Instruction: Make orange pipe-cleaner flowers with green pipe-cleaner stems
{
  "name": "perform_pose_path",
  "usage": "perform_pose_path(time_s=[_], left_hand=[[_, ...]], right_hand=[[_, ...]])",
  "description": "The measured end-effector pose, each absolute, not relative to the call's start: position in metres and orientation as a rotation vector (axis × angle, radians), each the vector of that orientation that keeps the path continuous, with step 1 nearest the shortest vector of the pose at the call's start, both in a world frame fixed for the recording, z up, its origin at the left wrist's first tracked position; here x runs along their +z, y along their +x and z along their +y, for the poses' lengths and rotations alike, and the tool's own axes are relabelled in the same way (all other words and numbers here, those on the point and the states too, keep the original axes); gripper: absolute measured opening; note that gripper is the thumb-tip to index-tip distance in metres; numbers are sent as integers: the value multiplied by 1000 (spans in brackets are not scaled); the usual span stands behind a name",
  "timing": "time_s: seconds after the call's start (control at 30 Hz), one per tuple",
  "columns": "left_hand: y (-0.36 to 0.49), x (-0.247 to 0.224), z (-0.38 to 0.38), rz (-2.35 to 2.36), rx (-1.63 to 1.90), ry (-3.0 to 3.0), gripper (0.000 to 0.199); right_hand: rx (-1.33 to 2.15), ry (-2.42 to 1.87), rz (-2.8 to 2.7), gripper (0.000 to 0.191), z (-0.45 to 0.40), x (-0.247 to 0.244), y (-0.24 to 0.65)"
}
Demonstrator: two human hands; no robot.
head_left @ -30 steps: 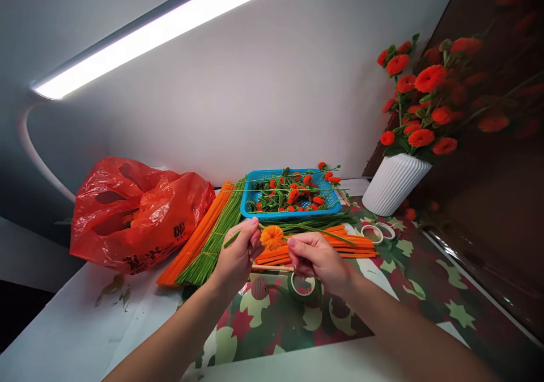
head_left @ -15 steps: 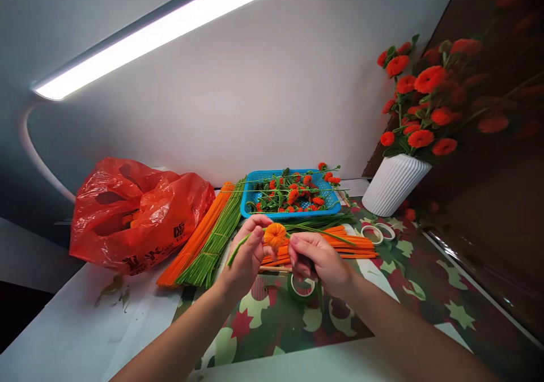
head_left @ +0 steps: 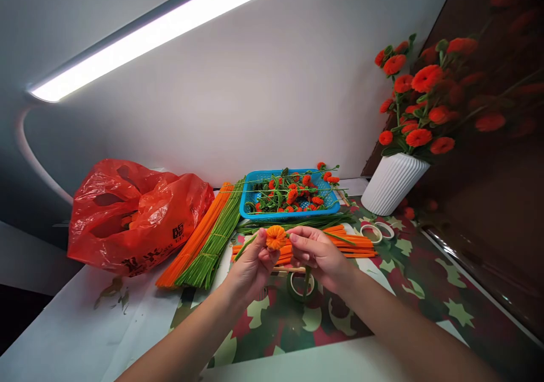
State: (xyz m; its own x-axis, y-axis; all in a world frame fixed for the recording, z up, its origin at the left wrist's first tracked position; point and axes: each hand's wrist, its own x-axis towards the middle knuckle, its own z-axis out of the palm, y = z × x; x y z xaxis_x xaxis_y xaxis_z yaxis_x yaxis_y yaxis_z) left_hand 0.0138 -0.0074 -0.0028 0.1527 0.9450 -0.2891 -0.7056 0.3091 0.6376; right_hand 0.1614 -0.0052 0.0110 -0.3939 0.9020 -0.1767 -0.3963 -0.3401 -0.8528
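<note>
Camouflage-patterned mat (head_left: 293, 328), left hand (head_left: 252, 263) pinching orange flower (head_left: 276, 237), right hand (head_left: 323, 256) pinching green piece (head_left: 288, 235) beside it

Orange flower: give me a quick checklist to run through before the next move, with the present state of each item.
1. Flower supported from both sides: ok, it sits between the fingertips of the left hand and right hand.
2. Flower in plain view: ok, its front is uncovered.
3. Join between flower and green stem sound: cannot tell, fingers hide it.
4. Green strip fixed to the flower: cannot tell, its upper end is hidden at the right hand.
5. Tape close by: ok, it lies on the table below the hands.
6. Lamp on: ok, lit.
</note>
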Motion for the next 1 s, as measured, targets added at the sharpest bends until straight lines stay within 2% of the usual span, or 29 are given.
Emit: perform_pose_path(time_s=[0.1,0.23,0.53,0.67,0.8,1.0], left_hand=[[13,-5,-5,845,1336,470,24],[4,-3,3,928,1495,789,27],[7,3,0,824,1346,532,33],[9,3,-11,678,1196,490,35],[3,5,-16,484,920,758,45],[-10,10,-11,537,525,1172,39]], right_hand=[[1669,-980,-1039,34,-3,11,162],[1451,-1090,-1163,33,-2,12,159],[1759,-922,-1089,36,-2,9,159],[1807,-761,-1224,27,-3,9,164],[1732,-604,-1595,19,-7,23,178],[1390,-584,-2165,16,-10,46,194]])
